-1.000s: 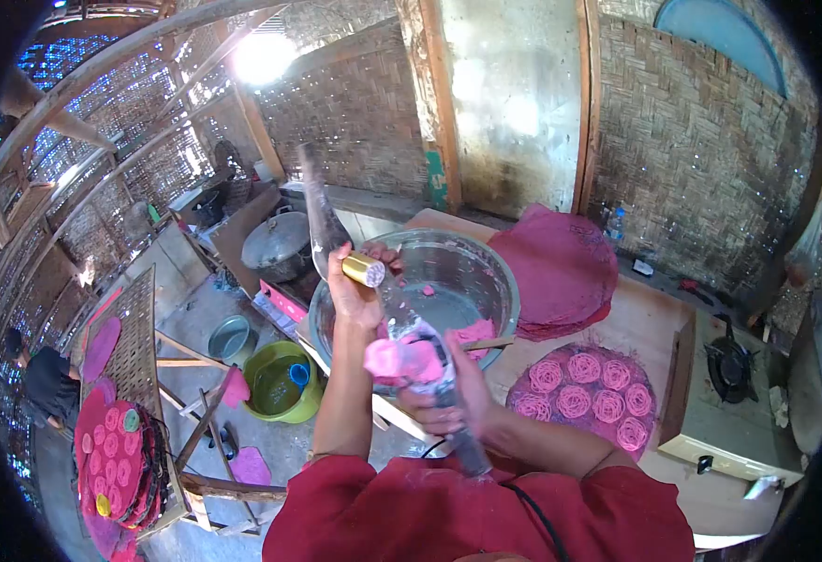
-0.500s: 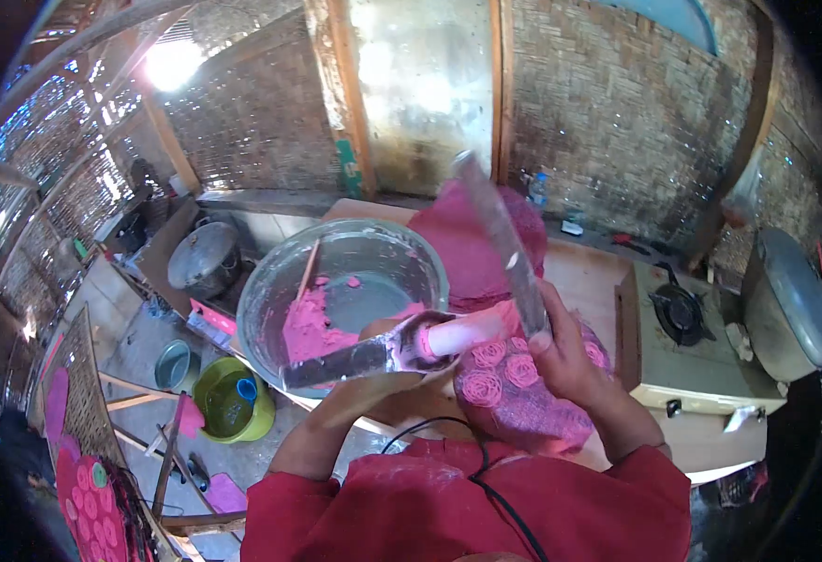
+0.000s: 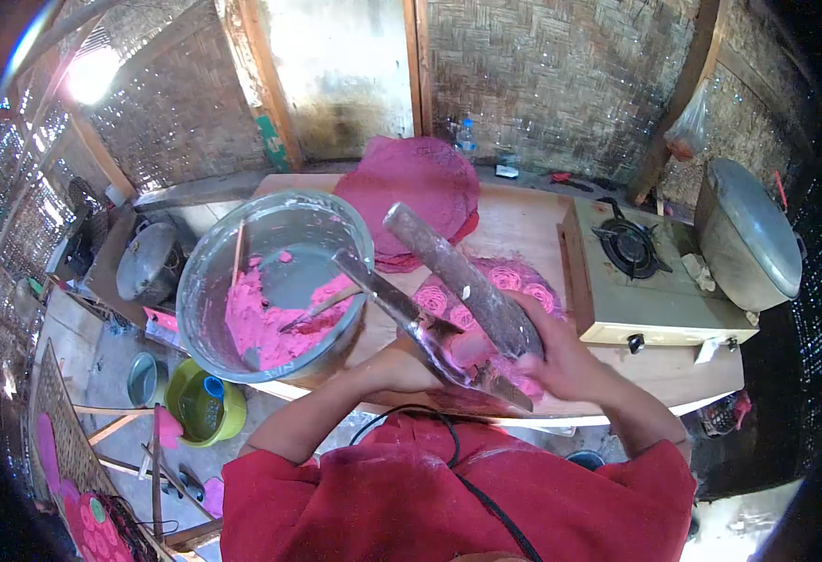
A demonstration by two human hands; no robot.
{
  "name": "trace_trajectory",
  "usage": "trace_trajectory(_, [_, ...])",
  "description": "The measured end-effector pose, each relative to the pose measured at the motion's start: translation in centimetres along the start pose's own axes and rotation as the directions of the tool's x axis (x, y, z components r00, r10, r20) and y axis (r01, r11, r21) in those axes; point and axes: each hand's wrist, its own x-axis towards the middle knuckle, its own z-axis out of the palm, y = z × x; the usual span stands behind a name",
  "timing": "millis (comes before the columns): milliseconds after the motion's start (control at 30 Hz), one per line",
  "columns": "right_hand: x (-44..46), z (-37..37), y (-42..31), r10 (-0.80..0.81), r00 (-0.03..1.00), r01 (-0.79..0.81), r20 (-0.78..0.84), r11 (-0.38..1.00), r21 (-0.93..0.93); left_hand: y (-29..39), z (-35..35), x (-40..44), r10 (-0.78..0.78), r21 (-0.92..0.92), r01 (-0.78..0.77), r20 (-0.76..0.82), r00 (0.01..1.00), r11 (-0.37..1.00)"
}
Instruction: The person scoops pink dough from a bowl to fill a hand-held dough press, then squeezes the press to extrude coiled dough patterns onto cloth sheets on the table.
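My right hand (image 3: 563,361) is wrapped round the near end of a thick, dusty wooden bar (image 3: 462,276), which slants up to the left. Below it a second, narrower bar (image 3: 397,302) with a round holder runs toward the lower right. Behind this lower bar my left hand (image 3: 409,367) grips it, with its fingers mostly hidden. Pink dough (image 3: 472,348) shows at the holder between the bars. Under the tool, pink coiled strands (image 3: 504,278) lie on a round pink mat.
To the left stands a large metal basin (image 3: 195,328) with pink dough (image 3: 266,323) and sticks. Stacked pink mats (image 3: 406,192) lie behind. On the right are a stove (image 3: 631,304) and a large pot (image 3: 748,239). A green bucket (image 3: 228,412) stands on the floor.
The view has turned right. The tool has come from beside the basin to over the coiled mat. My right hand has moved from the dough-filled part onto the thick bar's end.
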Motion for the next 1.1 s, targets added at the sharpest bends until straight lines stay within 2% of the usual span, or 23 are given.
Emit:
trace_trajectory(33, [-0.6,-1.0,1.8,0.009,1.0,-0.009,0.003,1.0,0.001,-1.2,0.3,0.7,0.034,0.103,-0.036,0.016,0.999,0.994])
trace_trajectory(67, [-1.8,-2.6,4.3,0.054,0.972,-0.119,0.227,0.951,0.284,-1.3,0.5,1.3,0.121,0.185,-0.11,-0.048,0.992,0.977])
trace_trajectory(100, [-2.9,-3.9,6.6,0.03,0.894,-0.283,0.448,0.811,0.511,1.4,-0.5,1.5,0.083,0.033,-0.081,-0.039,0.996,0.996])
trace_trajectory(133, [-4.0,-4.7,8.3,-0.046,0.817,-0.415,0.575,0.644,0.642,4.0,-1.4,1.8,0.045,-0.119,-0.048,-0.03,0.999,0.992])
trace_trajectory(167, [-5.1,-5.0,9.2,-0.114,0.786,-0.487,0.607,0.49,0.723,9.1,-3.3,1.7,0.01,-0.137,-0.013,-0.018,1.0,0.99])
trace_trajectory(200, [-6.1,-5.4,9.9,-0.175,0.764,-0.541,0.621,0.35,0.765,11.1,-4.3,2.1,0.005,-0.004,-0.005,0.008,1.0,1.0])
trace_trajectory(233, [-6.9,-5.5,10.4,-0.202,0.759,-0.568,0.618,0.256,0.782,11.7,-5.2,3.2,0.321,0.083,-0.319,-0.001,0.947,0.944])
trace_trajectory(267, [-7.6,-5.6,10.8,-0.22,0.759,-0.586,0.613,0.179,0.79,12.2,-5.5,4.0,0.295,-0.255,-0.29,-0.021,0.955,0.922])
trace_trajectory(300, [-8.0,-5.7,11.0,-0.225,0.762,-0.594,0.607,0.13,0.794,12.5,-5.2,6.0,0.41,-0.481,-0.453,-0.198,0.89,0.751])
trace_trajectory(333, [-8.3,-5.8,11.3,-0.229,0.761,-0.605,0.608,0.089,0.791,12.9,-4.8,8.1,0.456,-0.628,-0.598,-0.397,0.797,0.498])
trace_trajectory(367, [-8.6,-5.6,11.7,-0.23,0.763,-0.611,0.604,0.046,0.79,13.1,-4.9,9.2,0.446,-0.63,-0.599,-0.407,0.797,0.494])
trace_trajectory(400, [-8.8,-5.8,12.0,-0.223,0.762,-0.618,0.608,0.032,0.785,13.4,-5.2,10.1,0.404,-0.817,-0.523,-0.405,0.82,0.242])
trace_trajectory(433, [-8.9,-5.7,12.3,-0.225,0.758,-0.627,0.612,0.006,0.779,13.6,-5.2,10.8,0.371,-0.914,-0.404,-0.389,0.843,-0.041])
trace_trajectory(567, [-9.0,-5.9,13.4,-0.167,0.74,-0.662,0.651,-0.007,0.75,7.5,-2.7,13.8,0.243,-0.938,-0.328,-0.346,0.906,-0.111])
trace_trajectory(667, [-8.4,-5.3,14.4,-0.026,0.702,-0.706,0.711,0.098,0.701,-0.2,-1.0,14.9,0.005,-0.931,-0.344,-0.347,0.938,-0.124])
trace_trajectory(700, [-7.6,-4.9,14.7,0.034,0.681,-0.729,0.731,0.127,0.673,-2.8,-0.2,14.9,0.001,-0.928,-0.351,-0.354,0.935,-0.124])
trace_trajectory(767, [-5.7,-3.8,15.2,0.217,0.613,-0.789,0.759,0.198,0.581,-7.7,0.8,14.5,-0.082,-0.855,-0.422,-0.417,0.905,-0.302])
trace_trajectory(800, [-5.0,-3.2,15.7,0.198,0.615,-0.789,0.764,0.168,0.591,-10.6,1.3,14.1,-0.084,-0.85,-0.431,-0.426,0.901,-0.302])
trace_trajectory(867, [-3.5,-1.2,14.2,0.22,0.583,-0.812,0.782,0.195,0.55,-14.9,1.4,13.1,-0.03,-0.817,-0.485,-0.502,0.865,-0.312])
trace_trajectory(967, [-3.0,-1.6,13.1,0.292,0.554,-0.83,0.779,0.262,0.492,-14.1,2.2,11.2,-0.003,-0.769,-0.547,-0.579,0.815,-0.331])
trace_trajectory(1033, [-3.2,-2.4,12.4,0.38,0.558,-0.825,0.737,0.345,0.447,-13.6,2.6,11.1,-0.074,-0.748,-0.586,-0.596,0.8,-0.311])
trace_trajectory(1100, [-2.9,-3.7,12.7,0.412,0.544,-0.83,0.731,0.396,0.394,-12.8,2.3,12.1,-0.009,-0.697,-0.641,-0.675,0.738,-0.322])
